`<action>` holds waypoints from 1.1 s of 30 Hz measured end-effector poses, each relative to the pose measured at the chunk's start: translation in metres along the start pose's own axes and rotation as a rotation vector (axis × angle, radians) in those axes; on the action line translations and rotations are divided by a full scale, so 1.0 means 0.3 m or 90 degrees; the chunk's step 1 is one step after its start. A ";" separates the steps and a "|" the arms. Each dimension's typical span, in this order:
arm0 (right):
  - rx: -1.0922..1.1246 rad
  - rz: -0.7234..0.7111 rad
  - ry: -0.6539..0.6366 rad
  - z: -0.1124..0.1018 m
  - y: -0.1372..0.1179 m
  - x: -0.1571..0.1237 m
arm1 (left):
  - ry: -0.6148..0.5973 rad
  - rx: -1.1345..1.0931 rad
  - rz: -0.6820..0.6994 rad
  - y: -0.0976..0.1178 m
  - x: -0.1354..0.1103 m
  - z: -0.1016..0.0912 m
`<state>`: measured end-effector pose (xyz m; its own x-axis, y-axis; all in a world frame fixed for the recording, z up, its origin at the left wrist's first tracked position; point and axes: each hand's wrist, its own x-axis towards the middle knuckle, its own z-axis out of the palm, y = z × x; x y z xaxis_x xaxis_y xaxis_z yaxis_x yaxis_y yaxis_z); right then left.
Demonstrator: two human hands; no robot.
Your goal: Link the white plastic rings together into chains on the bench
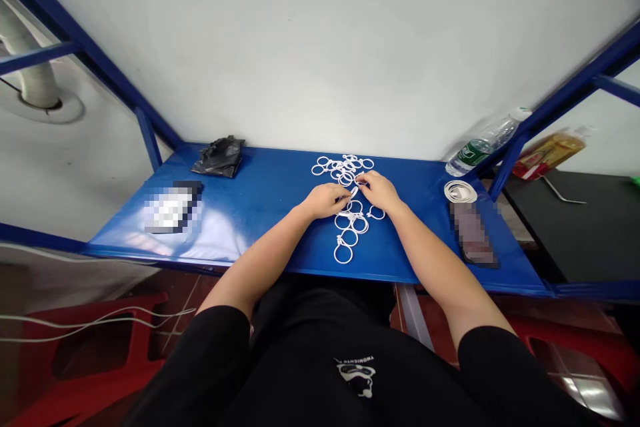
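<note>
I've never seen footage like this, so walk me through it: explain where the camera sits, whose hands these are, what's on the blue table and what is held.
No machine here: one camera, worn on a person's head, looks down at their own bare hands. The left hand and right hand meet over a blue table, fingers pinching one of the white rings, which lie in a heap and a linked string. Nearby: a crumpled black bag, a coiled white cable and a plastic bottle.
</note>
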<state>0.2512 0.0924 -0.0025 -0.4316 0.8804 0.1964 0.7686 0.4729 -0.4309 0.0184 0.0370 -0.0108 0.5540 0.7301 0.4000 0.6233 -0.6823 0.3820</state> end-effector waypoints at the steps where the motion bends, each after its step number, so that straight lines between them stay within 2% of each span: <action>1: 0.005 -0.002 0.006 0.003 0.002 0.001 | -0.002 -0.005 0.010 0.003 0.000 0.000; 4: 0.049 -0.020 0.046 0.012 0.009 0.007 | -0.004 -0.029 0.030 0.008 0.001 0.003; 6: 0.098 -0.053 0.084 0.015 0.012 0.010 | -0.006 -0.058 0.001 0.007 0.002 0.006; 8: 0.142 -0.107 0.118 0.014 0.007 0.008 | 0.014 -0.115 -0.077 0.000 0.003 0.008; 11: 0.151 -0.200 0.147 0.007 -0.024 -0.003 | 0.091 -0.249 -0.209 -0.017 0.006 0.008; 14: 0.105 -0.276 0.136 0.004 -0.074 -0.020 | 0.123 -0.325 -0.243 -0.026 0.008 0.003; 18: 0.095 -0.359 0.082 0.014 -0.126 -0.039 | 0.133 -0.276 -0.229 -0.019 0.007 -0.006; 20: 0.125 -0.346 0.102 0.016 -0.135 -0.046 | 0.157 -0.251 -0.237 -0.014 0.005 -0.009; 22: 0.163 -0.276 0.141 0.012 -0.132 -0.051 | 0.161 -0.226 -0.228 -0.008 0.001 -0.010; 25: 0.208 -0.171 0.134 -0.002 -0.114 -0.051 | 0.120 -0.159 -0.165 -0.001 -0.005 -0.007; 29: 0.200 -0.209 0.051 -0.012 -0.096 -0.040 | 0.080 -0.100 -0.121 0.003 -0.010 -0.004; 33: 0.190 -0.196 0.030 -0.007 -0.098 -0.037 | 0.077 -0.090 -0.135 0.000 -0.010 -0.005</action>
<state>0.2343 0.0688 0.0098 -0.5925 0.7035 0.3924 0.4334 0.6890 -0.5809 0.0161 0.0348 -0.0108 0.3442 0.8534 0.3916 0.6306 -0.5191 0.5770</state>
